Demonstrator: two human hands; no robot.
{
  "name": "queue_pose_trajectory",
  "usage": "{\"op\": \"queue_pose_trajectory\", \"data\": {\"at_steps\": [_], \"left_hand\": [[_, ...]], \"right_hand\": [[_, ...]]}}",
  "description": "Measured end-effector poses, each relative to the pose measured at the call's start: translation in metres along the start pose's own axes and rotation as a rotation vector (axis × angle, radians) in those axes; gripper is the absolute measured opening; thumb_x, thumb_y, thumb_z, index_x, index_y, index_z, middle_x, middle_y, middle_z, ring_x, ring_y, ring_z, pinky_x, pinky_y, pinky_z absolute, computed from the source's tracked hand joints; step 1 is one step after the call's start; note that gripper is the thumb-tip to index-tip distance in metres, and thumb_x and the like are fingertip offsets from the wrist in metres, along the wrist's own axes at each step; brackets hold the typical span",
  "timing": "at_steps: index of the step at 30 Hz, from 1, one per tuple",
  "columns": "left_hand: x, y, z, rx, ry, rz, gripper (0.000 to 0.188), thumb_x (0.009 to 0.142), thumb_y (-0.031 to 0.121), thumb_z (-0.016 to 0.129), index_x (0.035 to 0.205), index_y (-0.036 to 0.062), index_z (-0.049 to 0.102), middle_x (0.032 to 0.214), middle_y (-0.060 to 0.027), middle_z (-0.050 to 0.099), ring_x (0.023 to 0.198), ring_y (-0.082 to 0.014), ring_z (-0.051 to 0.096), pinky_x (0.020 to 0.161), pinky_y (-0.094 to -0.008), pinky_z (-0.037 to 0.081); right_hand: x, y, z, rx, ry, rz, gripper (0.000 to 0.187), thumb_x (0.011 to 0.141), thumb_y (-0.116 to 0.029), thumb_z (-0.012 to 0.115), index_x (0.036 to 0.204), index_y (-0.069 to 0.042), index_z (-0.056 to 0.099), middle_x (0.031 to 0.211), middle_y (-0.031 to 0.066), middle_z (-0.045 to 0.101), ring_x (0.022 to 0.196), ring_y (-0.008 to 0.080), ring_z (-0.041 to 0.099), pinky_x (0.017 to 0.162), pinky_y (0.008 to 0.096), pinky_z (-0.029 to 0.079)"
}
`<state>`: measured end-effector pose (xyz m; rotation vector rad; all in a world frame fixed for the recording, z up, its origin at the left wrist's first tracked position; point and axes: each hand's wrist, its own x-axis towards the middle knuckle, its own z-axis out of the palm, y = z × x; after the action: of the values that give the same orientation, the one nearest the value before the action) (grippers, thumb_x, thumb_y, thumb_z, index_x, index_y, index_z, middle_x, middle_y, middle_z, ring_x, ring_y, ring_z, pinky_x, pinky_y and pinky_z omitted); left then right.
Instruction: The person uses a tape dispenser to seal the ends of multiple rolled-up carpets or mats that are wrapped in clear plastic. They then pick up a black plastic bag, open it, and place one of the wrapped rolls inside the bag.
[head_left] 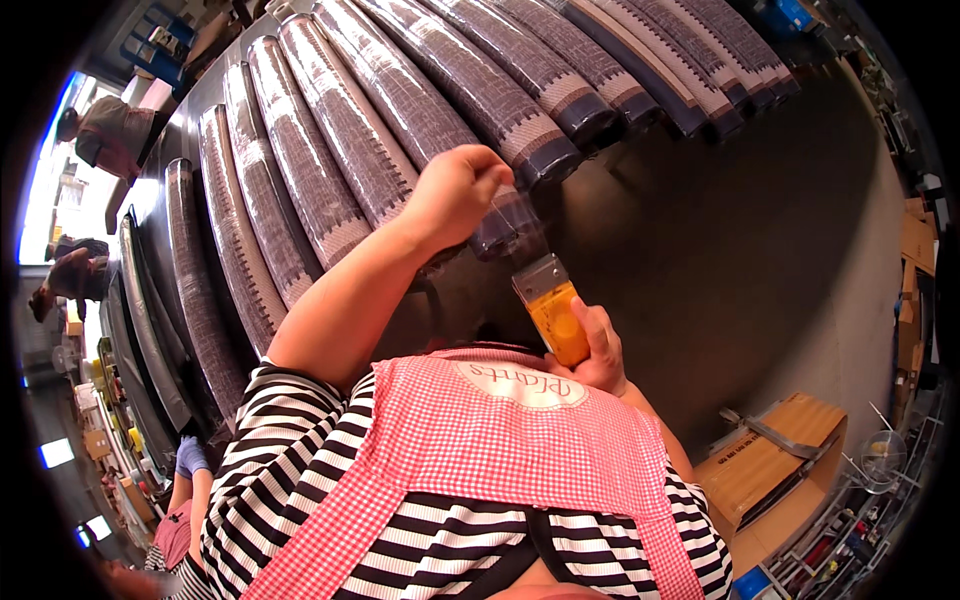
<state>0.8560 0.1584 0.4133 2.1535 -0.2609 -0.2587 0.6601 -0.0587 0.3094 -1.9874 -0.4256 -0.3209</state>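
My left hand (455,195) is closed in a pinch above the near end of a plastic-wrapped roll of patterned grey fabric (497,222). From its fingers a faint see-through strip, apparently clear tape (535,235), runs down toward a yellow tape dispenser (558,322) with a grey metal end. My right hand (603,355) is wrapped round that dispenser, close to my chest, with its thumb along the side. The metal end points up toward my left hand. Part of my right hand's fingers is hidden behind the dispenser.
More wrapped rolls (390,80) lie side by side on the dark table ahead. An open cardboard box (770,465) stands at the lower right, near wire racks (880,520). Other people work at the left, one with a purple glove (191,457).
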Motion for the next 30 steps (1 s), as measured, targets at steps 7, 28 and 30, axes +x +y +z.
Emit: {"op": "queue_pose_trajectory", "data": {"at_steps": [7,28,30], "left_hand": [[0.011,-0.045,0.014,0.38,0.126,0.259,0.014,0.092,0.018,0.067,0.094,0.0057,0.073,0.091,-0.0128,0.064,0.087,-0.0319,0.065,0.076,-0.0392,0.052],[-0.005,-0.048,0.073,0.941,-0.077,0.432,0.066,0.082,0.031,0.074,0.136,-0.0002,0.053,0.142,-0.0196,0.049,0.143,-0.0404,0.035,0.119,-0.0615,0.019],[-0.004,-0.052,0.075,1.033,-0.079,0.422,0.072,0.079,0.032,0.076,0.138,-0.0008,0.05,0.143,-0.0205,0.049,0.143,-0.0418,0.034,0.119,-0.063,0.018]], "right_hand": [[-0.025,0.012,-0.01,-0.096,-0.107,0.203,0.09,0.066,-0.013,0.082,0.148,-0.02,0.046,0.098,0.0116,0.057,0.08,0.0314,0.065,0.072,0.0389,0.058],[0.135,0.03,-0.047,0.211,-0.7,0.82,0.065,0.079,-0.014,0.067,0.142,-0.001,0.053,0.102,0.0097,0.069,0.077,0.0139,0.064,0.075,0.0279,0.053],[0.124,0.031,-0.059,0.149,-0.747,0.797,0.068,0.077,-0.011,0.068,0.143,-0.002,0.052,0.11,0.011,0.068,0.088,0.0154,0.066,0.084,0.0299,0.054]]}}
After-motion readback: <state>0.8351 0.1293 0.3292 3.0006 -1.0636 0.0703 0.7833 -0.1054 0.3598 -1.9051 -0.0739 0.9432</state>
